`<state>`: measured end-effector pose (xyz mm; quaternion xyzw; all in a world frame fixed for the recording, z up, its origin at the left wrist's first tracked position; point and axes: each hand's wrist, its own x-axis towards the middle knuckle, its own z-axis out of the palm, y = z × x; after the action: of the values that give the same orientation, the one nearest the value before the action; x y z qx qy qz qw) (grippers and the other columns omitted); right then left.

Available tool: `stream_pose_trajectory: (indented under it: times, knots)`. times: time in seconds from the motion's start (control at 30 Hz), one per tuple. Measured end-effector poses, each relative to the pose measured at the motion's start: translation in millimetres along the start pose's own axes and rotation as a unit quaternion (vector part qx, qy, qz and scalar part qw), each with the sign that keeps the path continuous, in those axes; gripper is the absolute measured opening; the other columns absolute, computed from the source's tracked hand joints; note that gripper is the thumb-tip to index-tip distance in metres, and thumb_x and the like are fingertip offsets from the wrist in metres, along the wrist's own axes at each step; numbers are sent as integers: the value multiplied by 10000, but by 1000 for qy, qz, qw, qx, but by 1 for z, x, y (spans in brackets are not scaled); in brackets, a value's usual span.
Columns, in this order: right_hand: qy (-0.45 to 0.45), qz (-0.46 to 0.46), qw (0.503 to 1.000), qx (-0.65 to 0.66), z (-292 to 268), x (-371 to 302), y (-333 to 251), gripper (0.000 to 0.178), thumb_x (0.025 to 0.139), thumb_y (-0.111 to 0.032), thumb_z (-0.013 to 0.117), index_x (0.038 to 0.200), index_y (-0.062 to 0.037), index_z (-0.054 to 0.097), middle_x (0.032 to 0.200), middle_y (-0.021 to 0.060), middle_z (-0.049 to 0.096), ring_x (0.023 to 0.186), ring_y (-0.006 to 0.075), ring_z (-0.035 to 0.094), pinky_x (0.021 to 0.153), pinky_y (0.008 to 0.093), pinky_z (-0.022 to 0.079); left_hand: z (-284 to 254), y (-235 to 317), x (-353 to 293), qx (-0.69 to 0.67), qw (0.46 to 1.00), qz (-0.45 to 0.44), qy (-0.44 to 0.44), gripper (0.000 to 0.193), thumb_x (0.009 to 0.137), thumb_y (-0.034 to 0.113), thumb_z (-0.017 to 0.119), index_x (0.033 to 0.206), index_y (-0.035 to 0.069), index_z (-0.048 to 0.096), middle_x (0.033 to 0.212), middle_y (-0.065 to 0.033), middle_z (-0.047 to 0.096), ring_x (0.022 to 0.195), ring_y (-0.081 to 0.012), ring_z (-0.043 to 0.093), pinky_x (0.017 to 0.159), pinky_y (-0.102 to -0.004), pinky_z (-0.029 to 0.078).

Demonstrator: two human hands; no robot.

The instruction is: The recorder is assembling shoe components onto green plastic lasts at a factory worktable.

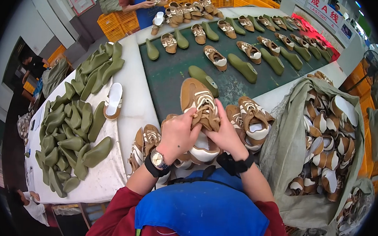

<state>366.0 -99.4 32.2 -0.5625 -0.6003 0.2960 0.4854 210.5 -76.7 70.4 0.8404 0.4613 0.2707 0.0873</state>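
Between my hands is a brown shoe upper (193, 92) with white stripes and cream laces, its toe pointing away from me. My left hand (177, 136) grips its left side near the laces. On the other side my right hand (227, 135) holds it, fingers along the edge and thumb by the tongue. Just beyond the toe lies a green shoe last (203, 79) on the dark green belt (165, 88). More brown shoes stand close by, one (254, 122) right of my right hand and another (152, 138) left of my left wrist.
Many green lasts (70, 143) are heaped on the white table at left, beside a shoe showing its white sole (113, 100). A grey sack (288, 154) full of uppers stands at right. Shoes and lasts line the belt. A co-worker in a blue apron (146, 7) stands across.
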Motion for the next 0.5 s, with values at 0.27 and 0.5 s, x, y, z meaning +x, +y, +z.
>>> stream_pose_trajectory:
  times: [0.27, 0.5]
  knots:
    - [-116, 59, 985, -112, 3, 30, 23, 807, 648, -108, 631, 1359, -36, 256, 908, 270, 602, 876, 397, 590, 742, 429, 466, -5, -16, 20, 86, 996, 27, 8, 407, 693, 113, 632, 1083, 47, 538, 756, -132, 614, 664, -308, 610, 583, -392, 492]
    - [-86, 17, 996, 16, -29, 32, -30, 618, 708, -193, 633, 1263, -7, 435, 861, 159, 611, 670, 258, 597, 645, 334, 474, -21, -14, 36, 21, 988, 120, 92, 545, 647, 35, 676, 1164, 97, 514, 915, -107, 547, 796, -292, 565, 693, -360, 484]
